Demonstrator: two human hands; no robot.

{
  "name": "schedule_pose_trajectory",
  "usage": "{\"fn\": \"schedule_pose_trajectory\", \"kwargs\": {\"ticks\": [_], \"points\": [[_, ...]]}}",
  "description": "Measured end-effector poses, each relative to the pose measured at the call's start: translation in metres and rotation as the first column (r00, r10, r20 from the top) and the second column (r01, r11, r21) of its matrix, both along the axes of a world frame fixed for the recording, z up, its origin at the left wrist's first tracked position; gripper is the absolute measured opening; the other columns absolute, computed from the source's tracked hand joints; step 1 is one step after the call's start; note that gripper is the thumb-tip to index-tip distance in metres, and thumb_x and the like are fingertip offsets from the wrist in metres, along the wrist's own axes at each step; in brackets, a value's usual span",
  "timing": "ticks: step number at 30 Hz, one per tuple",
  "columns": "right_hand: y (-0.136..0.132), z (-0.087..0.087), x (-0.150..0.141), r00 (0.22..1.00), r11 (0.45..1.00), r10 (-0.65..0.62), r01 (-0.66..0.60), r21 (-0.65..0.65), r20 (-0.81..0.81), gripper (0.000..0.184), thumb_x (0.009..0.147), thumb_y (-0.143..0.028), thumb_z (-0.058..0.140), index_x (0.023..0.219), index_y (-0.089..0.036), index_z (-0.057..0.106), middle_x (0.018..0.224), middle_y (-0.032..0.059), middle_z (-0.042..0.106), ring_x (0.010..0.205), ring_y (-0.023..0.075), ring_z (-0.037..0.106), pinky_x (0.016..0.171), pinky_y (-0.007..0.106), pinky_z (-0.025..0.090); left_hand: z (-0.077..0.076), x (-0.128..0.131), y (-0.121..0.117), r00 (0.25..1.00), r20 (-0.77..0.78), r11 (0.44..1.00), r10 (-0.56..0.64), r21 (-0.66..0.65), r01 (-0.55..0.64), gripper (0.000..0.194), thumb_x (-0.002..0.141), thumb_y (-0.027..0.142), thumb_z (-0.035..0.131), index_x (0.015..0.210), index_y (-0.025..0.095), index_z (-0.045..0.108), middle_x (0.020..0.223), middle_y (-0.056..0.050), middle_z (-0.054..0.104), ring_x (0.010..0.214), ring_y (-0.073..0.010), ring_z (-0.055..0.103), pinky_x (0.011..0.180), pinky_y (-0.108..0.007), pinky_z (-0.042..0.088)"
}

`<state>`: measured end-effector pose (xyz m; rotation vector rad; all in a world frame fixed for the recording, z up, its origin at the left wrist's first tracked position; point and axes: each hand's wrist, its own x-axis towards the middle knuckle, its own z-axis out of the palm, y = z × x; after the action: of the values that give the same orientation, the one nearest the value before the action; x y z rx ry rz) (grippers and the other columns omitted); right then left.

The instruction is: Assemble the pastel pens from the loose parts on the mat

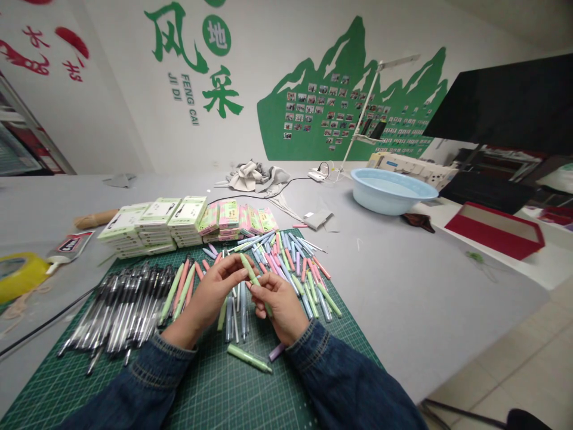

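Both my hands meet over the green cutting mat (215,394), gripping one pale green pen (251,276) between them. My left hand (215,292) pinches the pen's upper end. My right hand (280,304) is wrapped round its lower part. Under and behind the hands lies a heap of pastel pens (295,263) in pink, blue, green and purple. A row of black pens (120,310) lies to the left. Another green pen (248,358) and a purple one (276,352) rest on the mat near my wrists.
Stacks of green and pink pen boxes (179,224) stand at the mat's far edge. A yellow tape roll (20,272) is at the left. A light blue basin (391,190), a red box (495,230), a desk lamp (371,95) and a cloth heap (253,176) sit farther back on the grey table (425,286).
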<state>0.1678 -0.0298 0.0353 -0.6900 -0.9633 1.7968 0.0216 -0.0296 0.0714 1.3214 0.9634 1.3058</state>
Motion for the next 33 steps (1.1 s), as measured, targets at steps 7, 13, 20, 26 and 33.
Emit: {"fn": "schedule_pose_trajectory", "kwargs": {"ticks": [7, 13, 20, 26, 33], "points": [[0.001, -0.002, -0.001, 0.998, 0.999, -0.04, 0.04, -0.001, 0.049, 0.029, 0.069, -0.037, 0.077, 0.074, -0.015, 0.058, 0.057, -0.002, 0.06, 0.045, 0.007, 0.047, 0.043, 0.018, 0.041, -0.009, 0.006, 0.004, 0.987, 0.078, 0.99, 0.138, -0.031, -0.136, 0.018, 0.07, 0.023, 0.075, 0.085, 0.02, 0.065, 0.083, 0.0, 0.063, 0.081, -0.016, 0.058, 0.072, -0.024, 0.044], [-0.001, -0.001, -0.001, 0.997, 0.997, 0.082, -0.082, -0.006, -0.006, 0.037, 0.079, -0.049, 0.066, 0.08, -0.012, 0.066, 0.06, 0.0009, 0.06, 0.047, 0.0072, 0.049, 0.048, 0.02, 0.045, -0.007, 0.001, 0.002, 0.985, 0.168, 0.983, 0.022, -0.186, 0.01, 0.024, 0.075, 0.028, 0.07, 0.097, 0.018, 0.07, 0.091, -0.007, 0.068, 0.086, -0.0197, 0.061, 0.078, -0.03, 0.047], [-0.001, -0.002, -0.002, 0.997, 0.998, 0.069, -0.068, 0.017, -0.018, 0.037, 0.08, -0.048, 0.064, 0.08, -0.012, 0.066, 0.06, 0.0, 0.058, 0.047, 0.0064, 0.049, 0.047, 0.018, 0.044, -0.008, 0.004, 0.002, 0.973, 0.211, 0.981, 0.098, -0.187, -0.058, 0.021, 0.071, 0.025, 0.075, 0.091, 0.019, 0.07, 0.086, -0.003, 0.067, 0.078, -0.0147, 0.061, 0.073, -0.025, 0.047], [0.0, -0.004, -0.004, 0.997, 0.997, 0.075, -0.074, 0.007, -0.034, 0.037, 0.08, -0.048, 0.064, 0.078, -0.011, 0.064, 0.057, 0.0001, 0.058, 0.046, 0.0068, 0.049, 0.045, 0.018, 0.044, -0.007, 0.006, 0.001, 0.973, 0.228, 0.979, 0.039, -0.204, 0.009, 0.031, 0.078, 0.029, 0.069, 0.108, 0.02, 0.067, 0.1, -0.007, 0.069, 0.089, -0.0179, 0.062, 0.08, -0.029, 0.047], [-0.003, 0.005, 0.002, 0.887, 0.888, 0.378, -0.429, -0.166, -0.267, 0.034, 0.086, -0.046, 0.058, 0.077, -0.014, 0.057, 0.048, -0.0059, 0.043, 0.039, 0.0044, 0.032, 0.033, 0.012, 0.025, -0.014, 0.004, 0.001, 0.953, 0.304, 0.977, 0.002, -0.204, 0.063, 0.022, 0.076, 0.03, 0.072, 0.092, 0.015, 0.07, 0.08, -0.007, 0.07, 0.075, -0.0169, 0.063, 0.071, -0.028, 0.049]]}}
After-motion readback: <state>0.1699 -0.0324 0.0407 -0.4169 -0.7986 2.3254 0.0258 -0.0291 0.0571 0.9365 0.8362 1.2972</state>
